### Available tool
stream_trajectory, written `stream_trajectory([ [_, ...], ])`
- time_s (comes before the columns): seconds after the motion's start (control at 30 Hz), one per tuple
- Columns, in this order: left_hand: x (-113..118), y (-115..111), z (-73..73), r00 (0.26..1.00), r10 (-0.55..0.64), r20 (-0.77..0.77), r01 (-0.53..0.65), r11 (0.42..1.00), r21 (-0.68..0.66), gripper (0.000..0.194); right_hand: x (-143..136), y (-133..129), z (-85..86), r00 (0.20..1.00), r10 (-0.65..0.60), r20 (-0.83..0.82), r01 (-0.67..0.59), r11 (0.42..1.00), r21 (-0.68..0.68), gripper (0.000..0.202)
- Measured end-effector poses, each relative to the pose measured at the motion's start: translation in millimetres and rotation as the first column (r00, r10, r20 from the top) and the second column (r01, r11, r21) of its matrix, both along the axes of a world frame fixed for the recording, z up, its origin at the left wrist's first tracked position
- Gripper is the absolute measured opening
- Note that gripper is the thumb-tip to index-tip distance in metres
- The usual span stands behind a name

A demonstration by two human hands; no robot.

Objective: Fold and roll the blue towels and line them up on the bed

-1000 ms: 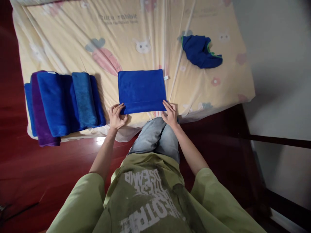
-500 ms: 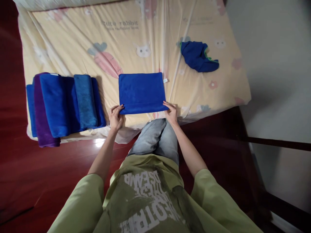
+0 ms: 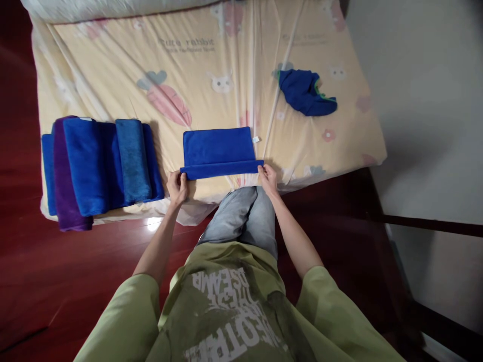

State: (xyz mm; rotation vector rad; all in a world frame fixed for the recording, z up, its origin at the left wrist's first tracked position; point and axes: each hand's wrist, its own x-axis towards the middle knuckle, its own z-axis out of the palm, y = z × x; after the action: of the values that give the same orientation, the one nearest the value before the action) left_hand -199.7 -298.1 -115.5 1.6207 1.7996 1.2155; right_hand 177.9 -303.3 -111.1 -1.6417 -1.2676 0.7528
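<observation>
A blue towel with a small white tag at its right side lies on the bed near the front edge. Its near edge is turned up into a narrow strip across the front. My left hand pinches the left end of that strip between thumb and fingers. At the other end, my right hand grips the strip's right corner the same way. To the left of my left hand lie several folded towels in blue, teal and purple, overlapping one another.
A crumpled blue cloth with green trim lies on the right part of the bed. The yellow rabbit-print sheet is wrinkled under a clear cover. A pale rolled edge runs along the back, and a wall stands at the right.
The towel's near edge has been lifted and folded away from me, so its flat part is shorter and a strip crosses its front. Both hands stay at its ends.
</observation>
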Motion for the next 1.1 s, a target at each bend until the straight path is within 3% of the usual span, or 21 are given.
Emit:
stream_trajectory([
  [0.3,4,-2,8.2,0.999,0.027,-0.035,-0.027,0.999,0.018,0.030,-10,3,0.4,0.998,-0.047,-0.041,0.046,0.999,-0.021,0.065],
  [0.43,6,-2,2.1,0.999,0.039,0.027,-0.040,0.999,0.020,0.035,-13,5,-4.3,0.992,-0.096,-0.078,0.098,0.995,0.017,0.062],
  [0.63,6,-1,-9.7,0.997,0.059,-0.039,-0.059,0.998,0.000,0.037,-17,8,-7.6,0.982,-0.182,-0.057,0.184,0.982,0.042,0.057],
  [1.1,7,-3,-11.5,0.992,0.048,-0.118,-0.041,0.997,0.061,0.029,-18,10,-12.8,0.968,-0.246,-0.051,0.249,0.967,0.054,0.053],
])
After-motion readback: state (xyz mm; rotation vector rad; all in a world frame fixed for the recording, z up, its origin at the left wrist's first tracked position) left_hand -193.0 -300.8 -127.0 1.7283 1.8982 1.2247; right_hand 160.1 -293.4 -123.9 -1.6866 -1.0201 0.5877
